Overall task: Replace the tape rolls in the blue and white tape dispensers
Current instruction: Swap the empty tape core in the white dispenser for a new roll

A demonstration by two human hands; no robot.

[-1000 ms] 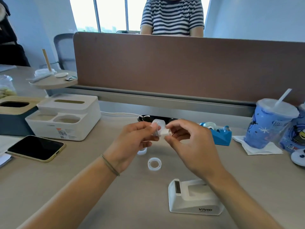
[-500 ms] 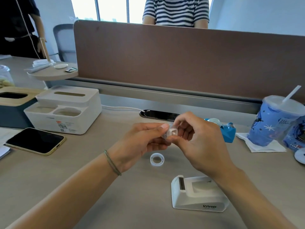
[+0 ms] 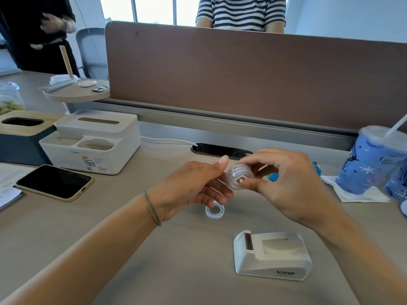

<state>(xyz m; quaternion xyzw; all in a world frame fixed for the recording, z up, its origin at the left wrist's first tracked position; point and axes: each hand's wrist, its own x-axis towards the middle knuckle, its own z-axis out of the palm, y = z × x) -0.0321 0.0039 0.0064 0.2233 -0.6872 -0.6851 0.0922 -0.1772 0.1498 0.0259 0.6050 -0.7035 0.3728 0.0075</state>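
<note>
A clear tape roll with a white core is pinched in my right hand above the middle of the desk. My left hand is just left of the roll, its thumb and fingertips apart at the roll's edge. Below them a bare white ring lies flat on the desk. The white tape dispenser, its cradle empty, sits nearer to me on the right. The blue tape dispenser is mostly hidden behind my right hand.
A phone lies at the left, with a white organiser box and a dark tissue box behind it. A blue cup with a straw stands on a napkin at the right. A brown divider closes off the back; people are beyond it.
My right hand has turned the tape roll so its flat face shows. My left hand's fingers have loosened and spread from the roll. The camera moved closer and a little left.
</note>
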